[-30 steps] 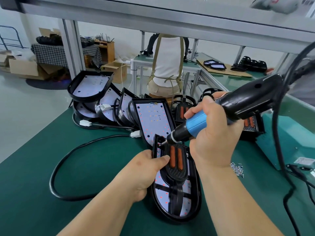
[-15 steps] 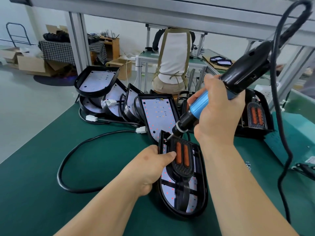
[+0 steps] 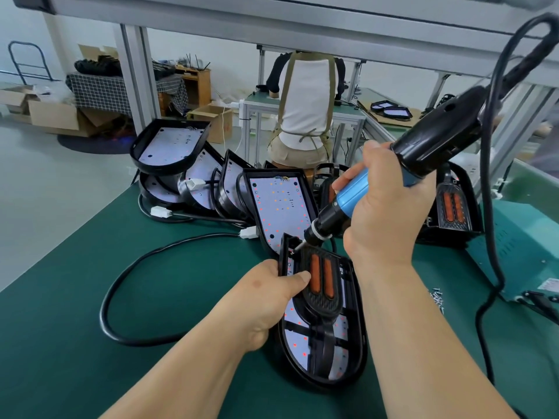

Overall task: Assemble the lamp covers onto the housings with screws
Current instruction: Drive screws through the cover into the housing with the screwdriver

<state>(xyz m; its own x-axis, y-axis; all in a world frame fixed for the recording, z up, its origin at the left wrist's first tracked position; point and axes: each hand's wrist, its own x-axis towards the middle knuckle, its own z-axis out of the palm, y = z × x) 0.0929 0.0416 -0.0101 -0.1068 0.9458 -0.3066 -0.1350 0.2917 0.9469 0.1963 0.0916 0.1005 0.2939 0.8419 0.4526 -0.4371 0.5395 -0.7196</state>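
The lamp housing [image 3: 361,337], lying on the green desk [image 3: 75,343], is gripped at its left rim by the left hand [image 3: 266,300]; the electric screwdriver [image 3: 352,198] is clasped by the right hand [image 3: 384,210], its bit set at the housing's far-left corner

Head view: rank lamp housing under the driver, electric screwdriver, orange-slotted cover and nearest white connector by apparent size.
1-2. lamp housing and electric screwdriver: too close to rank; screwdriver sits nearer the camera.
3. orange-slotted cover
4. white connector
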